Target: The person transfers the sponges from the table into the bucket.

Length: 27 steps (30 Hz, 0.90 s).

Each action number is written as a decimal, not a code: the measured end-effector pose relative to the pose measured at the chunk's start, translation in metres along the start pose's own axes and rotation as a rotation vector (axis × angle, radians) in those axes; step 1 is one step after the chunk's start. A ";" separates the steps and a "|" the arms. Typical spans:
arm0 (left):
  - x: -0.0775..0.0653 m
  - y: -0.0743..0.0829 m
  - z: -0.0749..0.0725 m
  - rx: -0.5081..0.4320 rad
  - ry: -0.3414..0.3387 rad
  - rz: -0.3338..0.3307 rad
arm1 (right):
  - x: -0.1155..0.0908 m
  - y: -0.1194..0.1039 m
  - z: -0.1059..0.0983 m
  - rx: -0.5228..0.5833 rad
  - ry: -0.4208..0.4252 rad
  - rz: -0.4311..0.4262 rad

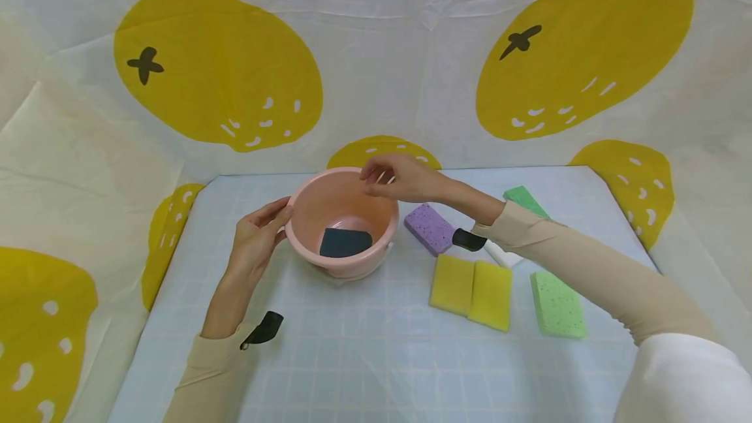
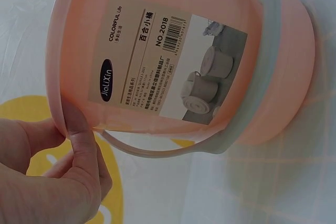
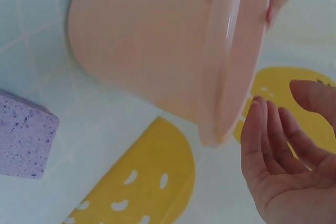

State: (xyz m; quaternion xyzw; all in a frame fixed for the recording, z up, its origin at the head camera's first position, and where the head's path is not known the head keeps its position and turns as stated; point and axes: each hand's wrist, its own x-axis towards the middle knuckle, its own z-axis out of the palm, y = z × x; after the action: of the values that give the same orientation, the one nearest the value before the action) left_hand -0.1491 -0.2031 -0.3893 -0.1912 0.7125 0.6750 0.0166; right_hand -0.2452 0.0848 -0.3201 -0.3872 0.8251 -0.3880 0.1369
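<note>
A pink bucket (image 1: 329,198) stands on the table, its opening toward the head camera. A dark rectangular sponge-like block (image 1: 345,243) lies inside on the bottom. My left hand (image 1: 252,240) pinches the bucket's left rim between thumb and fingers. In the left wrist view, a printed label (image 2: 136,56) and a greyish handle (image 2: 157,153) show on the bucket's side. Over the far right rim hovers my right hand (image 1: 405,178), fingers loosely bent; in the right wrist view nothing lies between its thumb and fingers, and it is apart from the rim.
Right of the bucket lie a purple sponge (image 1: 431,228), two yellow sponges (image 1: 452,284) side by side, a light green sponge (image 1: 558,305) and a darker green one (image 1: 525,200). A white piece (image 1: 502,254) is partly hidden under the right forearm. A lemon-patterned sheet (image 1: 399,83) hangs behind the table.
</note>
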 end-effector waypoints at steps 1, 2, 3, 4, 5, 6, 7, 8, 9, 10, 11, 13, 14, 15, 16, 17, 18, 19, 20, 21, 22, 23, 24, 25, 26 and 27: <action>0.000 0.000 0.000 -0.002 -0.002 0.001 | -0.002 0.000 -0.001 0.002 0.012 -0.001; 0.000 0.000 0.000 -0.003 -0.003 0.001 | -0.004 0.001 -0.003 0.003 0.022 -0.002; 0.000 0.000 0.000 -0.007 -0.004 0.003 | -0.005 0.001 -0.004 0.009 0.031 -0.002; 0.000 0.000 0.000 -0.008 -0.006 0.004 | -0.007 0.002 -0.005 0.015 0.041 0.001; 0.000 0.000 0.000 -0.010 -0.007 0.005 | -0.008 0.003 -0.007 0.022 0.050 0.006; 0.000 0.000 0.000 -0.013 -0.008 0.007 | -0.010 0.003 -0.008 0.028 0.058 0.013; 0.000 0.000 0.000 -0.017 -0.010 0.008 | -0.012 0.004 -0.009 0.030 0.066 0.020; 0.000 -0.001 0.000 -0.020 -0.011 0.009 | -0.013 0.005 -0.011 0.034 0.073 0.028; 0.000 -0.001 0.000 -0.022 -0.012 0.011 | -0.015 0.006 -0.012 0.038 0.079 0.036; 0.000 -0.001 0.000 -0.022 -0.012 0.012 | -0.017 0.008 -0.014 0.037 0.085 0.042; 0.000 -0.001 0.000 -0.021 -0.011 0.013 | -0.018 0.009 -0.015 0.036 0.088 0.045; 0.000 -0.001 0.000 -0.017 -0.010 0.014 | -0.022 0.013 -0.018 0.030 0.099 0.048; 0.000 -0.001 0.000 -0.016 -0.009 0.016 | -0.024 0.015 -0.019 0.030 0.103 0.049; 0.000 -0.001 0.000 -0.011 -0.007 0.014 | -0.025 0.018 -0.020 0.031 0.107 0.049; 0.000 0.000 0.000 -0.011 -0.007 0.014 | -0.027 0.020 -0.020 0.035 0.112 0.053; 0.000 0.000 0.000 -0.008 -0.005 0.012 | -0.029 0.023 -0.021 0.038 0.118 0.057; 0.000 0.000 0.000 -0.007 -0.005 0.009 | -0.031 0.026 -0.021 0.045 0.125 0.063; 0.000 0.000 0.000 -0.006 -0.004 0.007 | -0.033 0.029 -0.022 0.056 0.131 0.069; 0.000 0.000 0.000 -0.006 -0.003 0.004 | -0.035 0.031 -0.022 0.069 0.137 0.076; 0.000 0.000 0.000 -0.006 -0.003 0.002 | -0.037 0.033 -0.022 0.082 0.144 0.081; 0.000 0.000 0.000 -0.007 -0.003 0.002 | -0.039 0.035 -0.022 0.092 0.150 0.086; 0.000 0.000 0.000 -0.005 -0.002 0.000 | -0.041 0.037 -0.022 0.098 0.155 0.089; 0.000 0.000 0.000 -0.005 -0.002 0.001 | -0.043 0.039 -0.022 0.109 0.160 0.090; 0.000 0.000 0.000 -0.006 -0.002 0.001 | -0.045 0.041 -0.022 0.117 0.165 0.092; 0.000 0.000 0.000 -0.005 -0.001 0.001 | -0.046 0.044 -0.022 0.122 0.169 0.094; 0.000 -0.001 0.000 -0.006 0.000 0.002 | -0.048 0.047 -0.022 0.124 0.175 0.099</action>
State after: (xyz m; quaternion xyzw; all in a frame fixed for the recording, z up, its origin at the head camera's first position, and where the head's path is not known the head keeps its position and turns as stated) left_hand -0.1491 -0.2035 -0.3899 -0.1905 0.7107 0.6770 0.0156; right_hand -0.2499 0.1509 -0.3442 -0.3017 0.8263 -0.4634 0.1069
